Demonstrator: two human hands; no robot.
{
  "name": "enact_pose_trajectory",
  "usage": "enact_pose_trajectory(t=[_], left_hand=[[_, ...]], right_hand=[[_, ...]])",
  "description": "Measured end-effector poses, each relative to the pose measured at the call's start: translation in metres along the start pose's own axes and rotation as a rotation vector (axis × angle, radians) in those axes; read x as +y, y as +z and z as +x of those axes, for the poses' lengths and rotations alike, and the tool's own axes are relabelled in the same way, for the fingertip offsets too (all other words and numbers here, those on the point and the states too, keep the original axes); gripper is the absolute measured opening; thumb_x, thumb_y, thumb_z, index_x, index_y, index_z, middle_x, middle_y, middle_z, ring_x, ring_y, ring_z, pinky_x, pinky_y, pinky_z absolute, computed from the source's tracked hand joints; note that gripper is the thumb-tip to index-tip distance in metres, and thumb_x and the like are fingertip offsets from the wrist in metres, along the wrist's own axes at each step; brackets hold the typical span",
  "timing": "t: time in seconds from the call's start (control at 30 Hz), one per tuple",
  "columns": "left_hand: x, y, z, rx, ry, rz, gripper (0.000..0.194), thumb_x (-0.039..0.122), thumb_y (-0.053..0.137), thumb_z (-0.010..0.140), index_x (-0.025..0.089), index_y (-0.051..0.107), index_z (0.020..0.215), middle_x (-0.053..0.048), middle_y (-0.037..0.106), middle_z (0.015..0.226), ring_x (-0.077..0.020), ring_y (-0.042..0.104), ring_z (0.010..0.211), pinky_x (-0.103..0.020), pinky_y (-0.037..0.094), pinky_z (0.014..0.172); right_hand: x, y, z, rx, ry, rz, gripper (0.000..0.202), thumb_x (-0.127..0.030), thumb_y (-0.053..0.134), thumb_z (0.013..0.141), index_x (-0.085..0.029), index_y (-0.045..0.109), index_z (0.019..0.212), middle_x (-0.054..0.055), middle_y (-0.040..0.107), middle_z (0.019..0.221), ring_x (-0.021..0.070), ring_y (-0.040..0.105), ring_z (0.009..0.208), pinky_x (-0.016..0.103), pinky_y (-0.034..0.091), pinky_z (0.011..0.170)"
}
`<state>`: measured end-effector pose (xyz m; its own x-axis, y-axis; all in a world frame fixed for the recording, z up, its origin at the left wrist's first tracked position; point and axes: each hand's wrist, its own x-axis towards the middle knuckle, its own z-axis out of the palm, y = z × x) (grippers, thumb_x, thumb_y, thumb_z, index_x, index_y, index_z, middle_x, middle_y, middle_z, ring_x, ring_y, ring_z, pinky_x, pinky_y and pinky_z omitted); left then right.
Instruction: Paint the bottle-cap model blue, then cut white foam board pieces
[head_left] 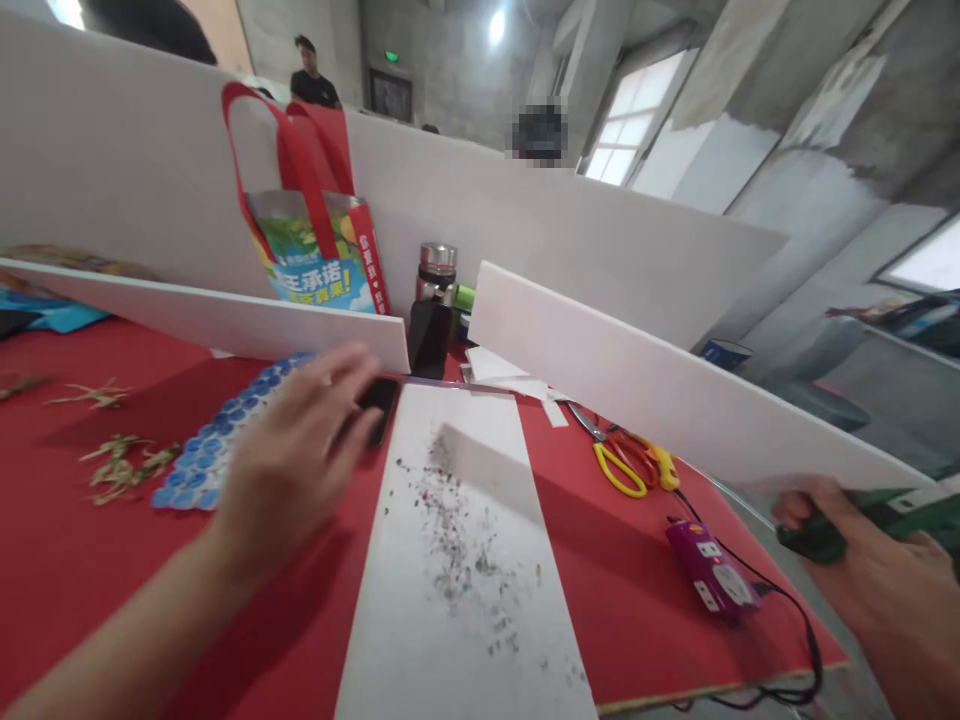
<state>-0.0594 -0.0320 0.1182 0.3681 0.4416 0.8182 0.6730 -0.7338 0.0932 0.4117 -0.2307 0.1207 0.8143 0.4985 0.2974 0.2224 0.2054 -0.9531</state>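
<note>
My left hand is blurred, raised over the red table with its fingers apart and nothing in them. Under and beside it lie a blue and white beaded mat and a dark phone. A white board with dark specks lies at the middle. At the far right, past the table edge, my right hand has its fingers around a dark green object, partly hidden by the hand.
Yellow-handled scissors and a purple power socket with a black cable lie right. White panels stand behind, with a flask and a bag. Dried stems lie left. A person is in the background.
</note>
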Motion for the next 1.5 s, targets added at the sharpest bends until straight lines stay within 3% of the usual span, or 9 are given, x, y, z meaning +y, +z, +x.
enact_pose_trajectory(t=[0.13, 0.23, 0.37, 0.53, 0.73, 1.03, 1.13, 1.27, 1.5], left_hand=[[-0.079, -0.036, 0.043, -0.027, -0.157, 0.275, 0.083, 0.075, 0.053, 0.095, 0.018, 0.053, 0.154, -0.010, 0.060, 0.154, -0.0305, 0.058, 0.139, -0.049, 0.049, 0.116], [-0.118, -0.035, 0.062, -0.204, -0.272, 0.244, 0.082, 0.077, 0.050, 0.090, 0.011, 0.068, 0.136, -0.011, 0.072, 0.134, -0.0286, 0.067, 0.121, -0.050, 0.051, 0.110], [-0.147, -0.027, 0.081, -0.255, -0.364, 0.315, 0.066, 0.069, 0.052, 0.091, 0.012, 0.077, 0.114, -0.001, 0.073, 0.087, -0.0146, 0.065, 0.077, -0.041, 0.057, 0.093], [-0.177, -0.022, 0.133, -0.402, -0.308, 0.432, 0.080, 0.073, 0.047, 0.089, 0.002, 0.070, 0.119, 0.001, 0.063, 0.096, -0.0238, 0.070, 0.113, -0.056, 0.051, 0.099], [-0.200, 0.011, 0.181, -0.578, -0.284, 0.386, 0.078, 0.056, 0.051, 0.089, -0.010, 0.059, 0.131, -0.007, 0.056, 0.122, -0.0408, 0.056, 0.139, -0.060, 0.043, 0.101], [-0.185, 0.016, 0.135, -0.237, -0.133, 0.231, 0.106, 0.086, 0.060, 0.079, -0.001, 0.052, 0.141, -0.012, 0.049, 0.141, -0.0325, 0.055, 0.140, -0.063, 0.044, 0.112], [-0.176, 0.013, 0.127, -0.238, -0.151, 0.222, 0.100, 0.073, 0.073, 0.081, 0.003, 0.046, 0.148, -0.014, 0.042, 0.146, -0.0289, 0.064, 0.128, -0.065, 0.048, 0.107], [-0.167, 0.006, 0.118, -0.172, -0.229, 0.204, 0.084, 0.041, 0.082, 0.085, 0.009, 0.041, 0.151, -0.016, 0.039, 0.151, -0.0119, 0.071, 0.097, -0.049, 0.059, 0.097], [-0.158, -0.004, 0.059, 0.451, -0.508, 0.200, 0.063, -0.002, 0.065, 0.074, 0.008, 0.045, 0.134, -0.011, 0.060, 0.138, -0.0080, 0.065, 0.082, -0.026, 0.059, 0.076]], right_hand=[[0.011, 0.039, 0.014, 0.037, 0.175, 0.082, 0.063, -0.042, 0.100, 0.035, -0.025, 0.046, 0.064, -0.005, 0.038, 0.068, 0.0109, 0.035, 0.057, 0.032, 0.027, 0.047], [0.014, 0.057, 0.018, 0.047, 0.184, 0.101, 0.065, -0.043, 0.098, 0.036, -0.027, 0.042, 0.062, -0.005, 0.031, 0.070, 0.0109, 0.028, 0.058, 0.035, 0.022, 0.051], [0.025, 0.065, 0.026, -0.017, 0.187, 0.052, 0.067, -0.055, 0.098, 0.043, -0.027, 0.039, 0.061, -0.005, 0.029, 0.069, 0.0131, 0.028, 0.060, 0.038, 0.022, 0.057], [0.044, 0.060, 0.041, -0.142, 0.121, -0.017, 0.063, -0.069, 0.087, 0.057, -0.029, 0.038, 0.059, -0.004, 0.028, 0.064, 0.0156, 0.029, 0.057, 0.043, 0.027, 0.055], [0.057, 0.070, 0.046, -0.111, 0.152, 0.099, 0.061, -0.043, 0.098, 0.050, -0.028, 0.042, 0.068, -0.007, 0.031, 0.070, 0.0106, 0.030, 0.056, 0.039, 0.027, 0.053], [0.055, 0.096, 0.036, -0.145, 0.154, 0.110, 0.062, -0.049, 0.098, 0.052, -0.027, 0.041, 0.064, -0.008, 0.029, 0.069, 0.0094, 0.027, 0.055, 0.037, 0.027, 0.053], [0.043, 0.113, 0.026, -0.162, 0.151, 0.145, 0.060, -0.046, 0.098, 0.055, -0.026, 0.042, 0.067, -0.008, 0.029, 0.070, 0.0083, 0.027, 0.054, 0.035, 0.027, 0.053], [0.020, 0.149, 0.008, -0.183, 0.235, 0.385, 0.058, -0.030, 0.101, 0.057, -0.023, 0.045, 0.070, -0.010, 0.033, 0.067, 0.0046, 0.029, 0.052, 0.027, 0.029, 0.050], [0.001, 0.246, -0.028, -0.383, 0.097, 0.513, 0.042, -0.035, 0.097, 0.068, -0.021, 0.057, 0.069, -0.009, 0.054, 0.061, 0.0083, 0.050, 0.054, 0.029, 0.056, 0.064]])
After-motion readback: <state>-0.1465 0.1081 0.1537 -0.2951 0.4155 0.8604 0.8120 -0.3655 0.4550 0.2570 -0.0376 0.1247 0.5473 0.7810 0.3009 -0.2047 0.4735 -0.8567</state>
